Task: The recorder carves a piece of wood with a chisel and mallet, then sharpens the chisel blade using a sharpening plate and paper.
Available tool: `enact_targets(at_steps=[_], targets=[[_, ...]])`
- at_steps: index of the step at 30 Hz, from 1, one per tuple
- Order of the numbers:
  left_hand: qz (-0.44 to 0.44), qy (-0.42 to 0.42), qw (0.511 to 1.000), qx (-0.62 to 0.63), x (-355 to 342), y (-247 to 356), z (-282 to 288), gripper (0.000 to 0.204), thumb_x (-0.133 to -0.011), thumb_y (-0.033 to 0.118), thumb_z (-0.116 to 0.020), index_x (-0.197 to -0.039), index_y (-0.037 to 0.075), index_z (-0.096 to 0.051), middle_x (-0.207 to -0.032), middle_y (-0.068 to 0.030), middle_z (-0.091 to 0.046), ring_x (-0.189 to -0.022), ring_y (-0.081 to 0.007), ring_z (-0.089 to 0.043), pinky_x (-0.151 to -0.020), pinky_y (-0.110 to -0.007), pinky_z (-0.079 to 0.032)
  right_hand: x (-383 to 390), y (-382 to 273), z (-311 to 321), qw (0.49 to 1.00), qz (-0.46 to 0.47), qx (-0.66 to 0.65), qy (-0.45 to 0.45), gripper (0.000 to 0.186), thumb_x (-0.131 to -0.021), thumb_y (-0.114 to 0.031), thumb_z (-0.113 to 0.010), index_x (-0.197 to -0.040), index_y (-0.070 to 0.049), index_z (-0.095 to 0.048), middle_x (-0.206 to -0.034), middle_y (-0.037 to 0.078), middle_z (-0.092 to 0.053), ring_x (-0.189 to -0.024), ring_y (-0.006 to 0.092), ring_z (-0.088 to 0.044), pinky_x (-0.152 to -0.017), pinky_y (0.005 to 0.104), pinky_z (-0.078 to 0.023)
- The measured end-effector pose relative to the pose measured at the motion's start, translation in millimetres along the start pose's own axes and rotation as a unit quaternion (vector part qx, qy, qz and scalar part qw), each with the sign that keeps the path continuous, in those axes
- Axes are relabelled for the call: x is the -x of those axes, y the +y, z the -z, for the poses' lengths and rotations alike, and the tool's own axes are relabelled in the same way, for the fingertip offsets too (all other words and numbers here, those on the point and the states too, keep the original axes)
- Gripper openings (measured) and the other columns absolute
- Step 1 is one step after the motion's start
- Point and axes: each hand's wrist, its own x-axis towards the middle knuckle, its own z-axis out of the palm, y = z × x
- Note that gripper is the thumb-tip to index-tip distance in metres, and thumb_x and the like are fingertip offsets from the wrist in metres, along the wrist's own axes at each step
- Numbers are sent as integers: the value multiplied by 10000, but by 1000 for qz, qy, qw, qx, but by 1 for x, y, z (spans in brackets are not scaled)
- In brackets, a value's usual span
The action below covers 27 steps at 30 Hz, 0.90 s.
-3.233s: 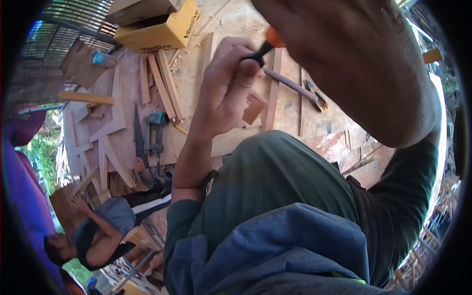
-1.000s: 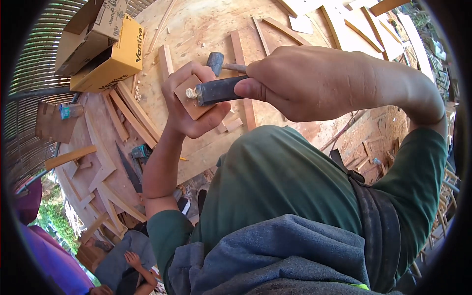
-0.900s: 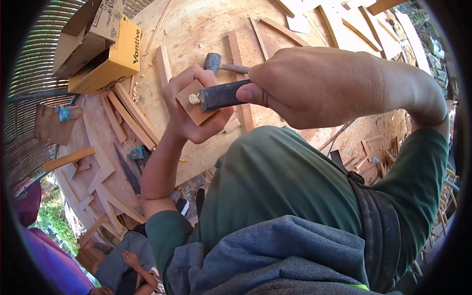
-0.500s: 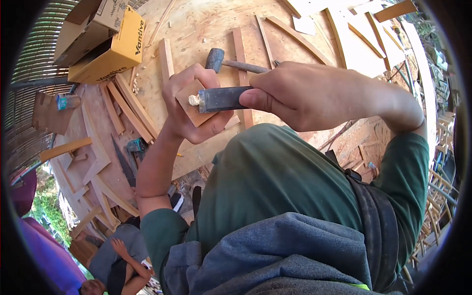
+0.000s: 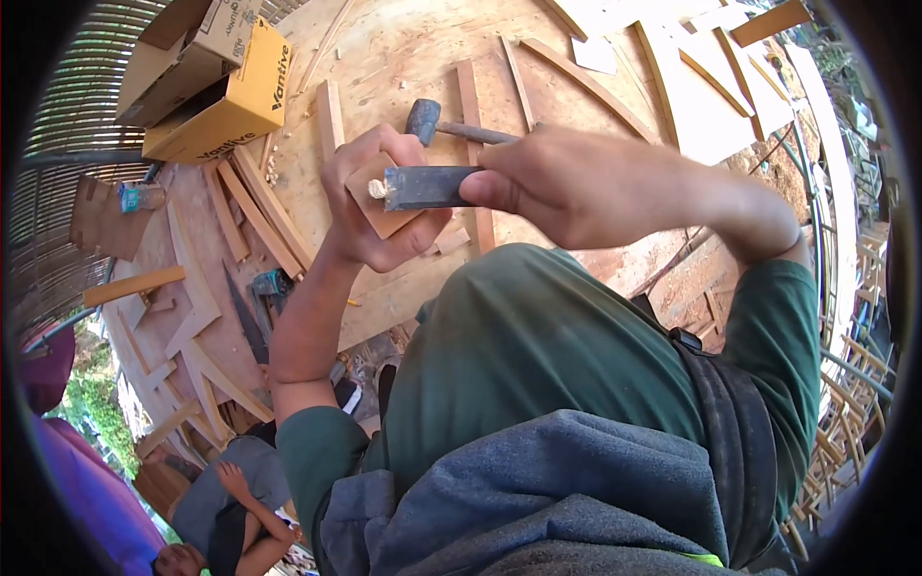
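Note:
My left hand (image 5: 357,226) is wrapped round a small square wooden block (image 5: 382,219), thumb and fingers gripping its edges. Across the block's upper face lies a wide, dark chisel blade (image 5: 423,187), with a pale curled shaving (image 5: 377,189) at its edge. My right hand (image 5: 576,192) is closed on the chisel, thumb pressed on the blade; the handle is hidden under it. Just beyond both hands, a dark-headed mallet (image 5: 423,122) with a wooden shaft lies on the plywood surface.
Cardboard boxes (image 5: 211,101) sit at upper left beside loose battens (image 5: 269,211) and cut pieces. A power tool (image 5: 269,293) and saw (image 5: 245,322) lie left of my knee (image 5: 509,317). A co-worker (image 5: 240,509) is at lower left. More wood strips (image 5: 586,82) spread toward the back right.
Compared with the oldest frame, my hands have turned, exposing the block and chisel blade. Over the last second, my right forearm shifted slightly left; the chisel stays on the block.

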Motion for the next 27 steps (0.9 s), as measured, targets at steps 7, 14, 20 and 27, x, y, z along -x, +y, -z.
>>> enact_targets(at_steps=[7,14,20,27], targets=[[-90,64,994,-28,-2,-3,-18,617,-710,5,-808,-1242,-45,-499,-848,-108,-610,-672,-167,-599,-605,-313,-499,10,-11,10,992,-14,126,4,482,-1107,-403,-456,-968,10,-661,-653,204,-580,-645,407,-596,-604,473,-457],[1,39,999,14,3,-2,-5,345,-690,-1,-771,-978,-29,-583,-839,-86,-602,-674,-171,-614,-605,-311,-496,-5,15,-31,992,36,-102,67,523,-1122,-421,-412,-897,16,-593,-603,139,-508,-559,320,-528,-597,441,-446],[30,-1,999,-24,5,16,-15,266,-711,31,-744,-876,21,-535,-788,-92,-633,-685,-151,-585,-644,-280,-472,12,-3,-3,996,7,86,0,483,-1114,-393,-441,-945,16,-635,-655,222,-563,-644,428,-578,-611,482,-454],[30,50,998,3,7,11,-15,281,-698,15,-759,-872,18,-538,-763,-82,-608,-655,-150,-583,-598,-290,-459,-2,14,-31,997,3,-72,22,486,-1115,-386,-447,-934,27,-626,-622,192,-541,-589,360,-561,-595,451,-445]])
